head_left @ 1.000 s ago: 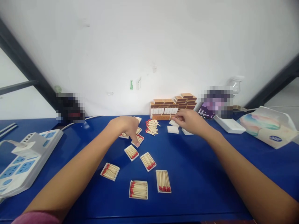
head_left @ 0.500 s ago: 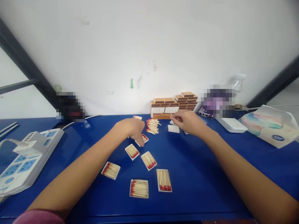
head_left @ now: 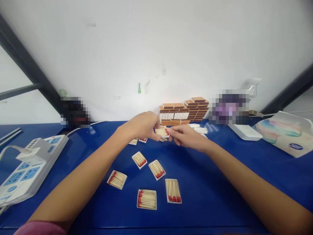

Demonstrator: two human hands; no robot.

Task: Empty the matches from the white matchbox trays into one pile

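Both hands meet over the middle of the blue table point(head_left: 220, 182). My left hand point(head_left: 143, 125) pinches a filled matchbox tray point(head_left: 162, 131) from the left. From the right, my right hand point(head_left: 184, 136) closes its fingers on the tray's other end. Loose matches point(head_left: 163, 139) lie just beneath the tray. Several open trays of red-tipped matches point(head_left: 147, 199) sit nearer to me on the table. Empty white sleeves point(head_left: 200, 130) lie behind my right hand.
A stack of brown matchboxes point(head_left: 184, 110) stands against the white wall. A white power strip point(head_left: 26, 166) lies at the left. A tissue pack point(head_left: 285, 133) and a flat white box point(head_left: 245, 132) sit at the right. Blurred items stand at the back.
My left hand lifted a filled tray off the table and carried it right. My right hand left the white sleeves and came left to meet it.
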